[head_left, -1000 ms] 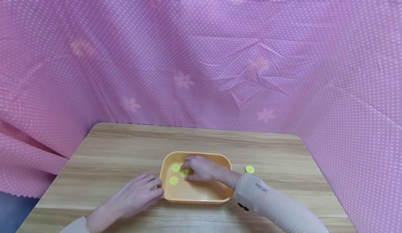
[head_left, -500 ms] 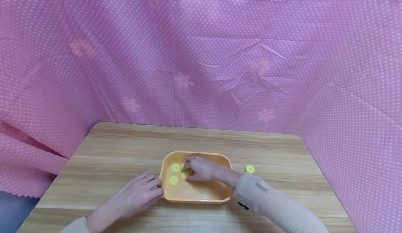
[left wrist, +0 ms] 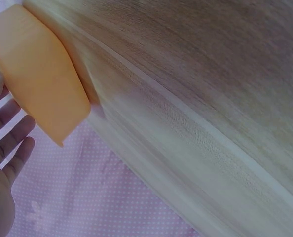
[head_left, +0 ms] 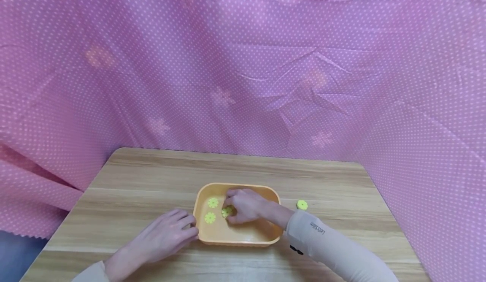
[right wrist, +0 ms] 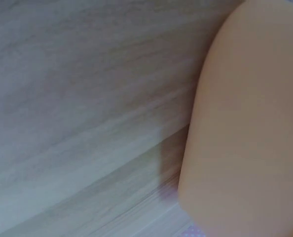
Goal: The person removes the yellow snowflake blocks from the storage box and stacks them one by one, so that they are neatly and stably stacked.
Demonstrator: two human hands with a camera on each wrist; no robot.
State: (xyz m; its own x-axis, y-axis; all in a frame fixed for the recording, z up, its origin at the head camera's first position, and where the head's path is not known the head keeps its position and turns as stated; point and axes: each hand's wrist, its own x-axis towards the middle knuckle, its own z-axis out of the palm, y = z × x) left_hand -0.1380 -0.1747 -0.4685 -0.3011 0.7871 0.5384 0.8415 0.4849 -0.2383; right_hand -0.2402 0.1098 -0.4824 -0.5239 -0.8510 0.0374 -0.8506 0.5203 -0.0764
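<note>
An orange plastic tub (head_left: 243, 235) sits on the wooden table. My left hand (head_left: 171, 233) touches its left rim with loosely bent fingers; in the left wrist view the fingertips (left wrist: 23, 123) lie along the tub's edge. Inside the tub, my right hand (head_left: 244, 206) pinches a yellow flower-shaped piece (head_left: 226, 211) between thumb and fingers, just above or on the tub's floor; I cannot tell which. To its left lie two like pieces, a far one (head_left: 213, 202) and a near one (head_left: 210, 218). The right wrist view shows only the tub's outer wall (right wrist: 250, 123) and the table.
A yellow round piece, possibly a small stack, (head_left: 301, 204) lies on the table (head_left: 152, 176) right of the tub, close to the right sleeve (head_left: 322, 239). A pink dotted cloth (head_left: 243, 83) hangs behind and at both sides.
My right hand has shifted slightly right within the tub, and the yellow flower-shaped piece at its fingertips has moved right with it, away from the other two. The left hand stays in place.
</note>
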